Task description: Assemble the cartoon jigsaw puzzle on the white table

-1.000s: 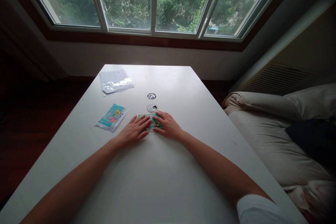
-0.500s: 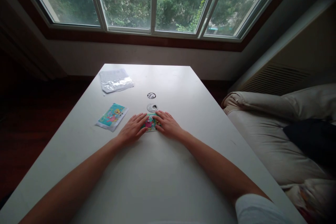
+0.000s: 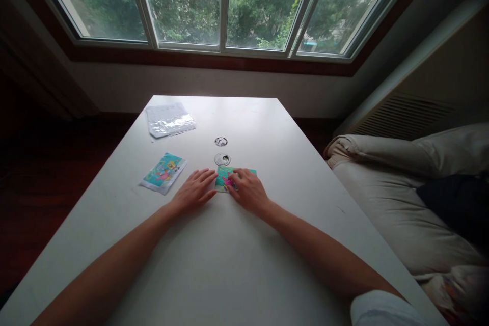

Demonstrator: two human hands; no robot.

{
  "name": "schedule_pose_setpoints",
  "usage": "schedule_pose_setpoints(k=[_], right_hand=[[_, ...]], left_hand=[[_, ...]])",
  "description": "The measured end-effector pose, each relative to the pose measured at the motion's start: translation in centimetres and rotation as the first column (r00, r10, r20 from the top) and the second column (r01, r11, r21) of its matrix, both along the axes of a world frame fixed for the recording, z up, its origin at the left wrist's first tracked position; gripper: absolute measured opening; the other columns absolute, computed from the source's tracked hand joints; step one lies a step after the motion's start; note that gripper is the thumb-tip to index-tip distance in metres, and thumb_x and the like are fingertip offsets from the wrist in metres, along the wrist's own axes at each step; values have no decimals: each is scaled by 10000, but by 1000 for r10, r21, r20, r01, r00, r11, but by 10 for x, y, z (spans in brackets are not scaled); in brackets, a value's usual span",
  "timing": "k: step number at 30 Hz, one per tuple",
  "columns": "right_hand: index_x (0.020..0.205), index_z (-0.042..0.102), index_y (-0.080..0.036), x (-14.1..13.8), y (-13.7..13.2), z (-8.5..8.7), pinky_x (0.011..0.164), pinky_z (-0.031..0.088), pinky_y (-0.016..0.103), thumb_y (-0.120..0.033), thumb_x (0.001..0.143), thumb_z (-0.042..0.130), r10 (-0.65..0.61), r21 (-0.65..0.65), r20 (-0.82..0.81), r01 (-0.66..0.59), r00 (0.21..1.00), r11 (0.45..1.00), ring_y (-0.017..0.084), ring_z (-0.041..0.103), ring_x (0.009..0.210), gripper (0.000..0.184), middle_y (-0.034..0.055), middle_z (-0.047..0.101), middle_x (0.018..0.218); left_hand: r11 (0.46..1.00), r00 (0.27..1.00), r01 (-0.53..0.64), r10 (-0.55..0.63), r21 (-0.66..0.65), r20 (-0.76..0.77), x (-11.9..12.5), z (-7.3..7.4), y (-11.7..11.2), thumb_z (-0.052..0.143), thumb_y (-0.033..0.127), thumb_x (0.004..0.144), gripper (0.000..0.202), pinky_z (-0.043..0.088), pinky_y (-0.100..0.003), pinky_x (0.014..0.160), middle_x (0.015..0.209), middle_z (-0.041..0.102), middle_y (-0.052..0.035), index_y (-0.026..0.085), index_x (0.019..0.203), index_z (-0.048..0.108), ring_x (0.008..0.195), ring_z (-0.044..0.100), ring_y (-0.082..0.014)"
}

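A flat, teal cartoon picture card (image 3: 221, 181) with a pink figure lies on the white table, partly covered by my right hand. My right hand (image 3: 247, 189) rests on top of it, fingers spread, not gripping. At the card's left edge, my left hand (image 3: 194, 190) lies flat with its fingers stretched out, touching or very near that edge. To the left is a picture packet (image 3: 163, 173) with a similar cartoon print and a pale border, apart from both hands.
Papers in a clear plastic sleeve (image 3: 170, 121) lie at the table's back left. Two round inserts, the nearer a metal ring (image 3: 222, 159) and the farther a cable hole (image 3: 220, 141), sit in the tabletop (image 3: 214, 265). A beige sofa (image 3: 382, 183) stands on the right.
The card has shifted right and more of its left side shows. My right hand has moved right and slightly nearer me; my left hand no longer covers the card.
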State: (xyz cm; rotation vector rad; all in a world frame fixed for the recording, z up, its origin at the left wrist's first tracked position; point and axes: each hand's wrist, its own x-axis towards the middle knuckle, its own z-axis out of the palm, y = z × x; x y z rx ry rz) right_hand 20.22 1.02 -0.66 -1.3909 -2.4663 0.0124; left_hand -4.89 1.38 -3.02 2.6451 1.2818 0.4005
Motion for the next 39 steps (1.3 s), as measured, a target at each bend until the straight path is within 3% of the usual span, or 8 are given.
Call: schedule_pose_setpoints(k=[5,12,16,20,26,31,34,39], right_hand=[[1063,630,-205,0,5,0,918,408,417,-411,992,484,-112,-16,59,113,992,993,294,507,1094,262,142,602,1156],[1094,629,-190,41,50,-13,950,371,394,-398,994,466,-378,40,18,377,926,925,273,493,1101,282,129,602,1166],[1280,589,-203,48,60,-25,1081,321,431,-461,995,456,-392,-1,-4,392,920,920,291,440,1278,407,139,536,1384],[1511,416,-269,45,61,-34,1190,140,565,-585,1008,362,-407,-105,76,413,910,905,325,198,1502,595,112,298,1625],[1602,247,-307,46,64,-36,1216,48,594,-676,994,268,-306,-199,138,329,942,923,311,68,1556,711,79,116,1691],[1614,211,-301,45,64,-38,1220,9,600,-714,977,251,-253,-225,122,275,960,935,312,19,1564,761,81,68,1696],[1613,216,-301,43,64,-38,1217,14,605,-723,973,253,-254,-223,108,272,961,936,314,21,1564,767,86,75,1695],[1560,365,-268,41,56,-33,1222,105,546,-625,1015,297,-312,-128,23,312,950,941,292,141,1545,655,111,225,1662]], left_hand=[[1000,1000,-6,7,17,-26,0,-2,0,437,457,1017,541,211,-517,1254,1616,361,-69,265,1523,417,1496,307,-279],[1000,1000,-10,10,14,-13,-1,-4,1,466,437,999,528,231,-509,1248,1605,380,-61,280,1502,446,1487,321,-285],[997,997,-71,72,44,-26,-2,-5,2,461,436,997,521,241,-505,1240,1599,387,-58,292,1498,449,1481,328,-285],[974,978,-188,198,124,-71,-5,0,2,461,439,991,486,198,-528,1243,1567,429,-73,274,1447,499,1485,311,-303],[891,895,-428,441,150,-66,-11,-5,6,428,486,994,520,101,-632,1223,1571,419,-112,247,1454,474,1487,290,-348],[935,937,-345,348,82,-35,-23,-9,21,469,540,968,586,124,-617,1226,1604,371,-105,251,1478,458,1496,285,-342],[960,963,-267,269,88,-10,-29,-1,25,502,480,961,502,234,-487,1234,1556,453,-44,285,1422,526,1424,414,-269],[900,913,-404,406,164,24,-28,10,12,407,364,997,363,379,-440,1122,1318,627,-77,238,1220,665,1239,551,-268]])
